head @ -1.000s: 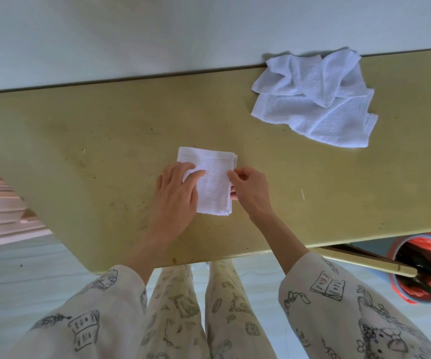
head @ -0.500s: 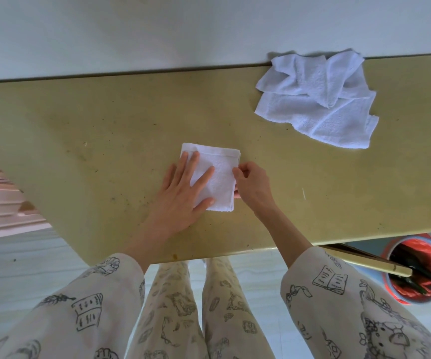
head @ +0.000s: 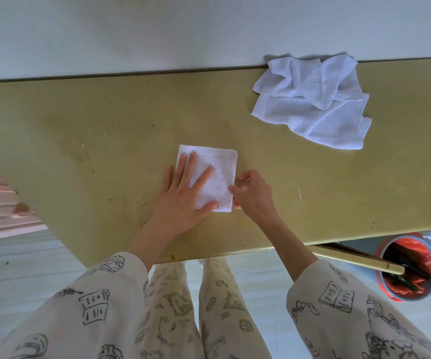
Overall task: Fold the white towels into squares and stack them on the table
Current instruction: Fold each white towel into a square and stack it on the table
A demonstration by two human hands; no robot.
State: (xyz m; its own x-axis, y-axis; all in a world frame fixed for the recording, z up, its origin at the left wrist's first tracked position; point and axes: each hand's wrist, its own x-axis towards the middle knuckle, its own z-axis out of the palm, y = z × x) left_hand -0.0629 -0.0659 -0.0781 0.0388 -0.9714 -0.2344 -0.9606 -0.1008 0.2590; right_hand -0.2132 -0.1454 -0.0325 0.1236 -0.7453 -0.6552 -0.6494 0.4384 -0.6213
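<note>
Now I see the left hand (head: 180,200) pressing flat, fingers straight, on the folded towel (head: 215,174); right hand (head: 253,195) pinches its right edge; loose towels (head: 312,102) lie well apart.

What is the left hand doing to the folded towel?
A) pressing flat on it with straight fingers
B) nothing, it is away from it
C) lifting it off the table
A: the left hand lies flat with straight fingers on the folded towel, which rests on the table.

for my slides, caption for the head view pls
Left hand flattens a folded towel; right hand pinches its edge.
</note>
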